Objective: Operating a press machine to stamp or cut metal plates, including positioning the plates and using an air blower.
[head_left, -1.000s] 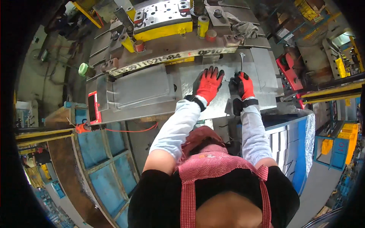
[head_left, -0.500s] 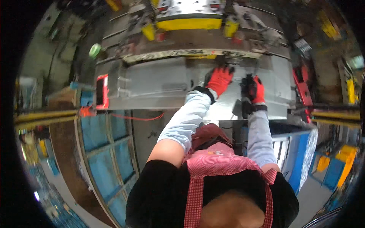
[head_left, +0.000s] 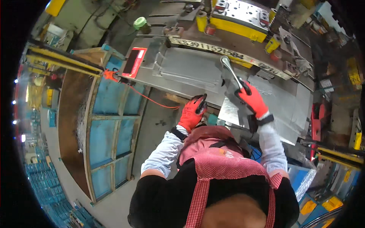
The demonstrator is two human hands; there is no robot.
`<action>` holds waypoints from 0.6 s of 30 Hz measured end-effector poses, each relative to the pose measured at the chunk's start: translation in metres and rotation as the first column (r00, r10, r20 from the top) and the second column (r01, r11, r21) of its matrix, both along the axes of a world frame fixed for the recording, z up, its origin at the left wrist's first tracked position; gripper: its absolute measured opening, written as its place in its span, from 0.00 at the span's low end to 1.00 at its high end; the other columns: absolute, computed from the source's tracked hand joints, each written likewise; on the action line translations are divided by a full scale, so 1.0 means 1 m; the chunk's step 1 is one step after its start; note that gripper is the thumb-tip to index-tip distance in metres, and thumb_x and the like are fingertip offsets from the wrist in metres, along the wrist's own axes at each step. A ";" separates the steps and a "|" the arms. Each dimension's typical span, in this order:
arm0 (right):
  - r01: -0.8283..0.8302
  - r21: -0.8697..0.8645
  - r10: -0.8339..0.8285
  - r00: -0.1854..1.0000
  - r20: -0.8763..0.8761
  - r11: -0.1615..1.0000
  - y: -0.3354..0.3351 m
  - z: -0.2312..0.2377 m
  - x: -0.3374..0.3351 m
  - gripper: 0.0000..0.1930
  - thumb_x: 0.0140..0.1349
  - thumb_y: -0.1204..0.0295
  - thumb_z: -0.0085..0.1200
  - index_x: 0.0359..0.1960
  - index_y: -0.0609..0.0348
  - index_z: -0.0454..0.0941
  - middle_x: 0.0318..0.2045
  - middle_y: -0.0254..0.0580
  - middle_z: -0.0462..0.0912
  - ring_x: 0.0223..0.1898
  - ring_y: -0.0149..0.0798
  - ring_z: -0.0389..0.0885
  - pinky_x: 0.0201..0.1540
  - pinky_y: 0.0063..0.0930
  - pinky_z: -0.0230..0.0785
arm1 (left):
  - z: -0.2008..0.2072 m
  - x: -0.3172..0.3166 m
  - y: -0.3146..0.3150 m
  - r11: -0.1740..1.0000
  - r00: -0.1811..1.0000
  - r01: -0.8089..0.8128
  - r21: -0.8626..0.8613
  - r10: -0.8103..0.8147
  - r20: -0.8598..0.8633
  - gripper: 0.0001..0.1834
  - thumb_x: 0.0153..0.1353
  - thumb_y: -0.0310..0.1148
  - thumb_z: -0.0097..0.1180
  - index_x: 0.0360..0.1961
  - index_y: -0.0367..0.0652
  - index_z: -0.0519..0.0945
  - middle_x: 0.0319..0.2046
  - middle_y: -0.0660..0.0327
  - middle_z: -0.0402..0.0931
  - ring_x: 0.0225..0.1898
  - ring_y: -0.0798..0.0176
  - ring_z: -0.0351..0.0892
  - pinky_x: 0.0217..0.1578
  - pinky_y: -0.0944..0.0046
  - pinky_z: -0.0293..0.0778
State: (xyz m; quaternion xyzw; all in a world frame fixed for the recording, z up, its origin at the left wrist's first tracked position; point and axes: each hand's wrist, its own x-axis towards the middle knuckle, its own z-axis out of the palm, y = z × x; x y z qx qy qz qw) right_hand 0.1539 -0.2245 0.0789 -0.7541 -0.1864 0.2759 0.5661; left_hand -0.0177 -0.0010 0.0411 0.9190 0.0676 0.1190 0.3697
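Note:
My right hand (head_left: 254,99), in a red glove with dark fingers, grips a shiny wrench (head_left: 232,72) by its handle. The wrench's round head points away from me, over the metal bench near the lettered strip. My left hand (head_left: 193,112), gloved alike, is held off the bench's front edge, its fingers half curled and apart; I see nothing in it. Flat grey metal sheets (head_left: 186,68) lie stacked left of the wrench. More metal sheets (head_left: 283,100) lie to the right, beneath and beside my right hand. A bright sheet corner (head_left: 232,111) shows between my hands.
Behind the sheets stands a press die (head_left: 243,15) with yellow blocks. A red-and-black panel (head_left: 135,62) lies at the bench's left end, with a green-lidded jar (head_left: 140,24) beyond. A blue-panelled frame (head_left: 108,125) stands left, and a red cord (head_left: 154,102) hangs near it.
My left hand has come off the sheets and back toward me. My right hand now shows the wrench, pointing forward. The whole view has turned, so the bench appears tilted.

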 end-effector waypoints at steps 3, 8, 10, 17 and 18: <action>-0.175 0.061 0.180 0.981 -0.077 0.983 0.023 0.001 0.041 0.15 0.49 0.68 0.57 0.36 0.59 0.71 0.28 0.28 0.72 0.34 0.25 0.68 0.40 0.22 0.63 | -0.005 -0.017 0.003 0.984 0.987 -0.105 -0.143 0.085 -0.136 0.25 0.53 0.36 0.53 0.54 0.45 0.66 0.47 0.56 0.70 0.48 0.53 0.69 0.47 0.60 0.66; -0.224 0.049 0.229 0.959 -0.169 0.973 0.024 0.022 0.040 0.19 0.49 0.70 0.56 0.45 0.61 0.70 0.31 0.29 0.73 0.33 0.23 0.68 0.36 0.18 0.63 | -0.001 0.003 0.007 0.234 0.985 -0.163 -0.958 0.086 -0.147 0.23 0.59 0.36 0.48 0.55 0.41 0.64 0.50 0.58 0.68 0.48 0.60 0.70 0.49 0.62 0.66; -0.161 0.140 0.180 0.975 -0.133 0.977 0.020 0.040 0.017 0.28 0.49 0.70 0.56 0.54 0.58 0.65 0.34 0.29 0.73 0.34 0.22 0.67 0.36 0.17 0.63 | -0.010 0.017 0.013 -0.219 0.983 0.165 -0.962 0.115 0.143 0.30 0.60 0.49 0.43 0.58 0.43 0.59 0.52 0.55 0.67 0.51 0.53 0.68 0.53 0.56 0.63; -0.103 -0.094 0.113 0.987 0.114 0.990 0.001 0.035 -0.023 0.34 0.46 0.62 0.58 0.58 0.49 0.61 0.39 0.45 0.75 0.41 0.39 0.74 0.45 0.30 0.64 | -0.021 0.058 0.037 -0.140 0.959 0.139 -0.980 0.265 0.098 0.18 0.59 0.39 0.44 0.48 0.42 0.66 0.34 0.63 0.73 0.32 0.68 0.73 0.33 0.67 0.71; -0.149 -0.030 0.150 0.989 0.016 0.988 -0.004 0.045 -0.030 0.33 0.47 0.66 0.57 0.58 0.52 0.61 0.35 0.38 0.73 0.37 0.33 0.71 0.41 0.25 0.64 | -0.024 0.044 0.037 -0.204 0.961 0.076 -0.976 0.274 0.018 0.20 0.57 0.36 0.44 0.51 0.41 0.65 0.35 0.63 0.73 0.31 0.69 0.72 0.33 0.69 0.70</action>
